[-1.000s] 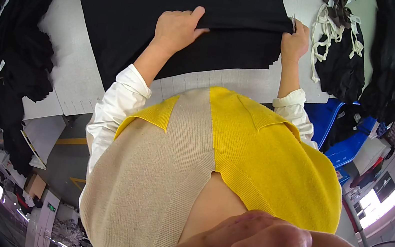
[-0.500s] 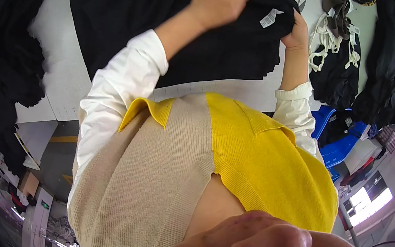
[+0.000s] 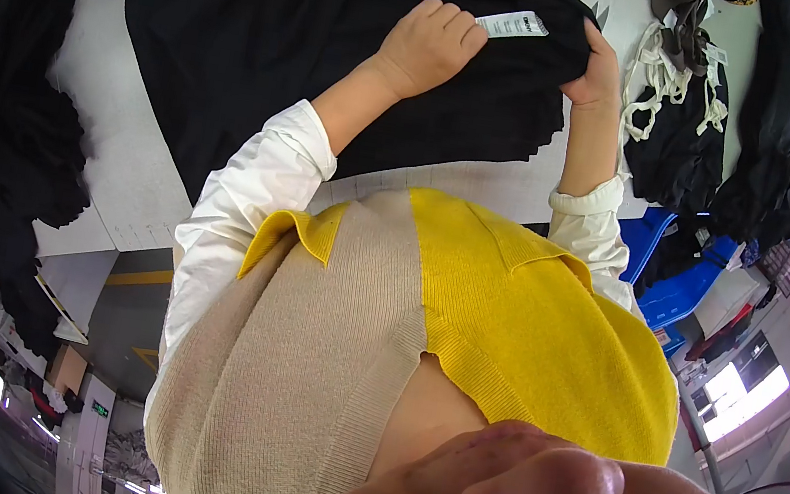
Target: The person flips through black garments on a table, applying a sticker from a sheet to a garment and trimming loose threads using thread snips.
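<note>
A black garment (image 3: pixel 273 38) lies spread over the pale table. My left hand (image 3: pixel 431 48) is closed at the end of a white label (image 3: pixel 514 25), pinching it against the dark cloth. On the right, my right hand (image 3: pixel 599 69) grips the garment's edge between thumb and fingers. Beside its fingertips a small pointed metal tool (image 3: pixel 601 13) shows in part; whether the hand holds it is hidden.
The pale table (image 3: pixel 117 137) shows at the left. Piled black clothes (image 3: pixel 31 105) lie beyond it. White straps (image 3: pixel 649 81) and more black cloth (image 3: pixel 677 145) lie at the right, above a blue chair or bin (image 3: pixel 677 287).
My left hand moved up over the cloth, then down and a little left, and closed on the label, which now lies stretched out. My right hand has shifted slightly and holds the garment's edge.
</note>
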`<state>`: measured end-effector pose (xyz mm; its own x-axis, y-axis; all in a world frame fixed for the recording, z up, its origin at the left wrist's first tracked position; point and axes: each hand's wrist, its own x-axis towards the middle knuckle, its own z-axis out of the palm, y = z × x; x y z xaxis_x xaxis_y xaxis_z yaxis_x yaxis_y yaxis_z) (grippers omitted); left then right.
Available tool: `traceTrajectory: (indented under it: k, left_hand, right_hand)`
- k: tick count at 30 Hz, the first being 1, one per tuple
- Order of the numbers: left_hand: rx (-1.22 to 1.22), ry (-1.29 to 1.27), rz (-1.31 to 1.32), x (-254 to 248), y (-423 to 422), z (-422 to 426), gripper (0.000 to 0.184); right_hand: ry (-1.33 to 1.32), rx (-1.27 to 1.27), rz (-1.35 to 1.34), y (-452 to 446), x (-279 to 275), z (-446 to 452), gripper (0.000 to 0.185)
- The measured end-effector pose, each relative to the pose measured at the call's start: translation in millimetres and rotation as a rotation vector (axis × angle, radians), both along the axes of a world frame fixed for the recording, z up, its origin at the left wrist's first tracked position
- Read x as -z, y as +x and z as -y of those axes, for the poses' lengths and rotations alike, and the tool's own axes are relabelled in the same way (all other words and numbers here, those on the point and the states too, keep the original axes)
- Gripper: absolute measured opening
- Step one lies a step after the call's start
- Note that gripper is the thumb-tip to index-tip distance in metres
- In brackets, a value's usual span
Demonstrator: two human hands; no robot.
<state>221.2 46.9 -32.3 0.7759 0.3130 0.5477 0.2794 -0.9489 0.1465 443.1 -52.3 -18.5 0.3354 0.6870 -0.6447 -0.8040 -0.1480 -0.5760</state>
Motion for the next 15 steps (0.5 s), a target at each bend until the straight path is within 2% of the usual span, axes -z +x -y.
traceTrajectory:
  k: [6,12,13,15]
  left_hand:
    - [0.054,-0.002,-0.025,8.7,-1.5,14.5,0.007]
    - [0.001,-0.081,-0.151,16.0,-9.5,17.4,0.014]
    - [-0.021,-0.102,-0.154,14.4,-16.3,15.6,0.017]
    - [-0.076,-0.142,-0.175,10.4,-38.2,11.9,0.023]
  right_hand:
    - [0.012,0.001,-0.015,-4.0,3.0,3.9,0.028]
    - [-0.116,-0.019,0.120,-0.5,15.0,10.0,0.026]
    - [-0.107,-0.028,0.110,-9.3,-4.6,10.3,0.026]
    - [0.016,-0.154,0.272,-23.6,-34.2,17.8,0.025]
